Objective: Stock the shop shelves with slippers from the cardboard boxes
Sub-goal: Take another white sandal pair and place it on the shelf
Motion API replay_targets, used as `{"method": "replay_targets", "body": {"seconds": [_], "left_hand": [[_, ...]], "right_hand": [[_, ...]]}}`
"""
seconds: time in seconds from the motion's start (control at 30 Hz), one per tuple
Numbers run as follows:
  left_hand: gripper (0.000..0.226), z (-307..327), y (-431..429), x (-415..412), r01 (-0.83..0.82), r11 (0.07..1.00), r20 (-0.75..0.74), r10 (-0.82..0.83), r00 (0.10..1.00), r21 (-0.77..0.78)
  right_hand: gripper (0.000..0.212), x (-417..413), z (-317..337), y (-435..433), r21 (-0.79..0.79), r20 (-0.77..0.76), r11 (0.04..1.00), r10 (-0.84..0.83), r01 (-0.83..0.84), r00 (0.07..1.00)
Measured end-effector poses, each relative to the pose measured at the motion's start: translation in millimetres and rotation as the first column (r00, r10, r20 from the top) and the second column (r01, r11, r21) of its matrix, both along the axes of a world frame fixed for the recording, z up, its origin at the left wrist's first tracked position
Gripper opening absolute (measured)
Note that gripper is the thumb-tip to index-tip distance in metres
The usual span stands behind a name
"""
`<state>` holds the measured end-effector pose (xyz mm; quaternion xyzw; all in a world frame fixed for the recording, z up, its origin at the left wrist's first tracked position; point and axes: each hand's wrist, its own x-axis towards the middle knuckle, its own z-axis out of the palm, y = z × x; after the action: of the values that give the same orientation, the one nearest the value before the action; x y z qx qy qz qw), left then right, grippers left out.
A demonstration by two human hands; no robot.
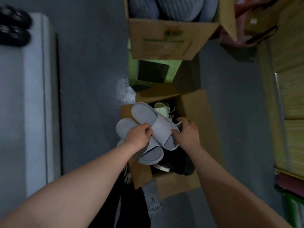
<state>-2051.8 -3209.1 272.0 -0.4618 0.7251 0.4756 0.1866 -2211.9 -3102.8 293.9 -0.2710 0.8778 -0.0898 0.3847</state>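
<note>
Grey floor (90, 79) is surrounding the open cardboard box (197, 109), over which we are gripping two pale slippers (145, 113) in our left hand (138, 137); our right hand (187, 134), fingers spread, is touching the upper one.

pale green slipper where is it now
Head view, centre: the pale green slipper lies at the far end of the open brown cardboard box, just beyond the grey slides the left hand grips.

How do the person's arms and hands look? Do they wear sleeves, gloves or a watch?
The left forearm and the right forearm are bare to the frame's edge, no sleeve in view. The left hand and the right hand wear no gloves. No watch, bracelet or ring shows, though the picture is blurred.
</note>
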Motion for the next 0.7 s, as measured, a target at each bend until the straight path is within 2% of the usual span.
{"method": "replay_targets", "body": {"seconds": [0.1,0.2,0.27,0.37,0.53,0.7], "left_hand": [[0.025,35.0,-17.4,21.1,-0.047,0.998,-0.013,0.046,0.999,-0.048],[0.024,71.2,-35.2,43.6,-0.088,0.989,-0.028,0.085,0.996,-0.117],[0.023,96.2,-46.2,61.0,-0.145,0.979,-0.038,0.141,0.989,-0.141],[0.020,131.6,-62.0,88.5,-0.241,0.951,-0.073,0.231,0.970,-0.193],[0.018,188.7,-87.5,129.4,-0.356,0.890,-0.125,0.334,0.934,-0.286],[0.045,234.6,-112.5,174.0,-0.497,0.798,-0.199,0.456,0.868,-0.339]], "right_hand": [[0.051,8.2,27.0,-19.0,0.040,0.278,0.995,-0.099,0.092,0.955],[0.052,20.0,54.5,-40.5,0.060,0.421,0.977,-0.210,0.205,0.882],[0.052,30.5,72.4,-55.1,0.059,0.485,0.978,-0.202,0.198,0.851],[0.047,48.5,98.2,-78.3,0.033,0.511,0.994,-0.103,0.101,0.853],[0.038,84.8,141.5,-128.0,-0.017,0.614,0.996,-0.063,0.093,0.787],[0.038,121.3,185.8,-179.1,-0.129,0.618,0.990,0.036,0.056,0.785]]}}
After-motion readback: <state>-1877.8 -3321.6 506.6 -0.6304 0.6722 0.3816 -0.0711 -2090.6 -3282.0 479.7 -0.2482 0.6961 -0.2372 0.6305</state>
